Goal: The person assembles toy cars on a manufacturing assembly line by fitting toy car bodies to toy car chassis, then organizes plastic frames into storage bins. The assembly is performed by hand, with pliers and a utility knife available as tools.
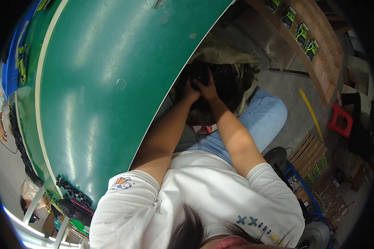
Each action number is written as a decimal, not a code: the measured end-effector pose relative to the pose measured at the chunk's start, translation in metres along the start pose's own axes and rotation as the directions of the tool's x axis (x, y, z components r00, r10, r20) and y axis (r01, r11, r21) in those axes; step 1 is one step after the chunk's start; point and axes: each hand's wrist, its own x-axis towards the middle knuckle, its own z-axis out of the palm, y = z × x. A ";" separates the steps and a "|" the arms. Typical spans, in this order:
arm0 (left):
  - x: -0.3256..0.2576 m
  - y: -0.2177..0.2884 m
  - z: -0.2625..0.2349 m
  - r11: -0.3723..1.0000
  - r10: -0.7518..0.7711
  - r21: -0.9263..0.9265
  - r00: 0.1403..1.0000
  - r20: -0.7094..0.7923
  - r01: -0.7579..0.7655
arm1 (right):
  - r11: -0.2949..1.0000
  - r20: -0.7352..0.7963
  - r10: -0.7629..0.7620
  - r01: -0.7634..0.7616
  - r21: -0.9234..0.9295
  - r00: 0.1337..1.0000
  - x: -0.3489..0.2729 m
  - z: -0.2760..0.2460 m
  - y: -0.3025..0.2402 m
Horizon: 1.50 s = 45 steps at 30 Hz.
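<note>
Both my hands reach down past the edge of the green table (112,83) into an open sack (232,58) on the floor. My left hand (188,92) and my right hand (207,88) are side by side, fingers dug into a heap of small black parts (224,79) inside the sack. The dark contents hide the fingertips, so what each hand grips is not clear. My knee in blue jeans (262,116) is just right of the sack.
A row of black parts (72,191) lies at the table's near edge. A red stool (340,120) stands to the right, a wooden pallet (309,151) and blue crate (299,182) lower right. A brick ledge (316,37) holds green-black packages. Another person (31,195) is at the lower left.
</note>
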 end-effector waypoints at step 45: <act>-0.106 0.122 -0.063 0.957 0.267 0.156 0.954 -0.136 -0.246 | 0.875 -0.153 -0.417 0.350 -0.334 0.896 -0.074 -0.019 -0.151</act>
